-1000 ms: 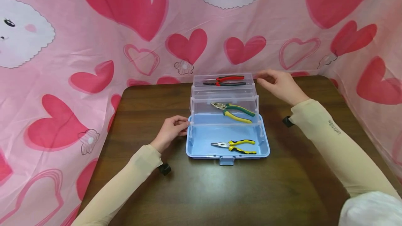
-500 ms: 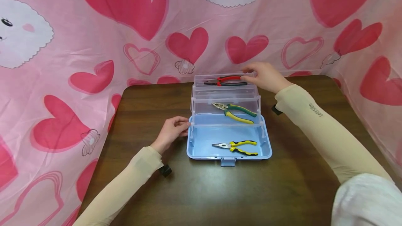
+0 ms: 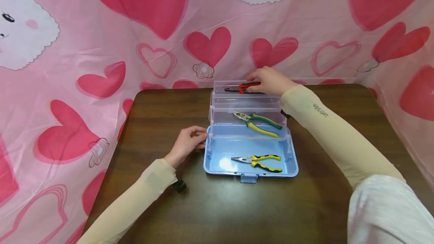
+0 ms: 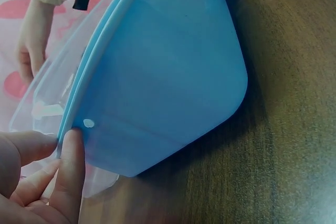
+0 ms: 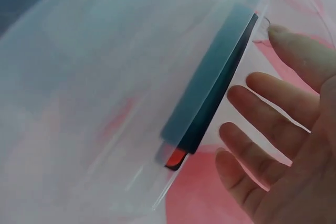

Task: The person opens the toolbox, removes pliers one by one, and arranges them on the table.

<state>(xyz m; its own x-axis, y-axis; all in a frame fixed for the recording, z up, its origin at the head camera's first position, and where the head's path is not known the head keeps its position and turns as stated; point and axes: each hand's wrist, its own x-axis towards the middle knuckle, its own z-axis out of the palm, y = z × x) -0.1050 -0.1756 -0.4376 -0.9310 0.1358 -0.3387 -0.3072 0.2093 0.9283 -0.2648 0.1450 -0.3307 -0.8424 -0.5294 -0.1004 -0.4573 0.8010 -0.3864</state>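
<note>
A blue toolbox [image 3: 217,153] stands with its clear tiered trays raised. My left hand [image 3: 186,142] pinches its left rim between thumb and fingers, plain in the left wrist view. At the back, my right hand [image 3: 272,81] reaches over the top tray [image 3: 219,84]. Red-and-black pliers [image 3: 242,90] lie in that tray, their handles partly hidden by the hand. In the right wrist view, the right-hand fingers [image 5: 262,106] are spread and apart from the dark handle. Green-and-yellow combination pliers [image 3: 241,116] lie in a lower tray; yellow-and-black needle-nose pliers [image 3: 253,160] lie in the base.
The toolbox rests on a brown wooden table [image 3: 162,104]. A pink cloth [image 3: 112,22] printed with hearts hangs behind and beside the table. A blue latch [image 3: 249,178] sticks out at the box's front.
My right hand has moved left, from beside the top tray to over the red-and-black pliers. The left hand keeps its hold on the rim. The head view has shifted slightly.
</note>
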